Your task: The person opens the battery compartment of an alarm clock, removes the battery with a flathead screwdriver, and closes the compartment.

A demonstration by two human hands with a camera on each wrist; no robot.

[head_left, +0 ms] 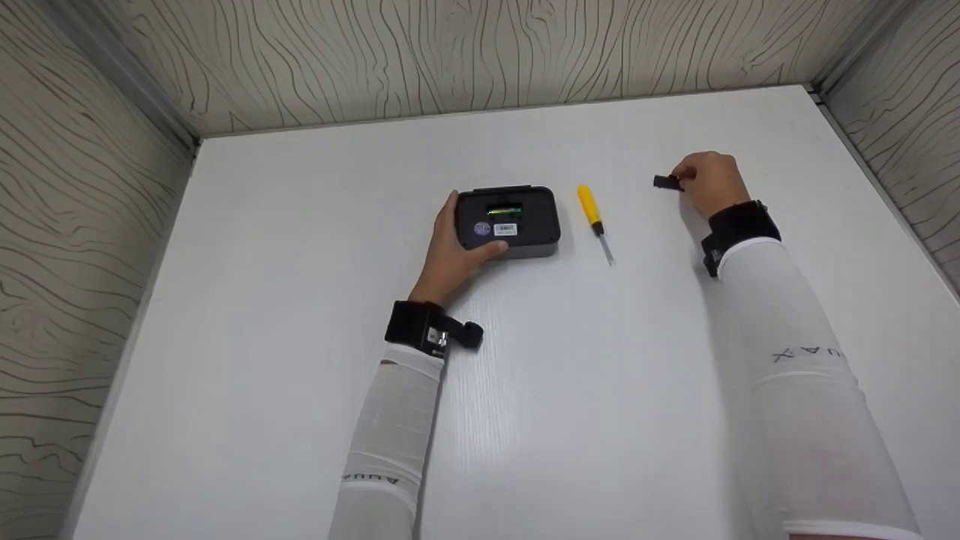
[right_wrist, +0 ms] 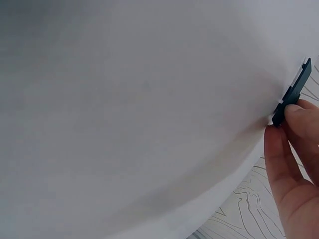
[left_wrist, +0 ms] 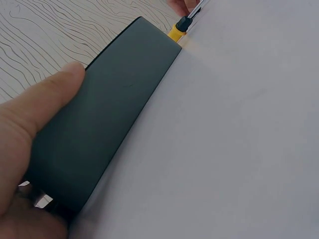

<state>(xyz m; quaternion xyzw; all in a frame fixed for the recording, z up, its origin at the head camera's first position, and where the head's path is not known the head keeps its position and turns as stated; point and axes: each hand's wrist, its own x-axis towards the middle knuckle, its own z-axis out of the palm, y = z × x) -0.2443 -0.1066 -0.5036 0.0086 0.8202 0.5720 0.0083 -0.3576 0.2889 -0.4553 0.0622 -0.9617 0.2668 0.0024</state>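
A black box-shaped device (head_left: 534, 225) lies on the white table with its labelled face up. A battery (head_left: 504, 211) with a green-yellow wrapper shows in its open compartment. My left hand (head_left: 452, 251) grips the device's left end, thumb along the near side. In the left wrist view, the dark side wall (left_wrist: 107, 104) fills much of the picture. Off to the right, my right hand (head_left: 711, 180) pinches a small black battery cover (head_left: 666, 182) between thumb and fingers, close to the table. The right wrist view shows this cover (right_wrist: 294, 92) edge-on, with small tabs.
A screwdriver (head_left: 591, 208) with a yellow handle lies between the device and my right hand, its tip towards me. Wood-patterned panels (head_left: 480, 56) stand behind the table and at both sides. Black camera straps (head_left: 412, 324) wrap both wrists.
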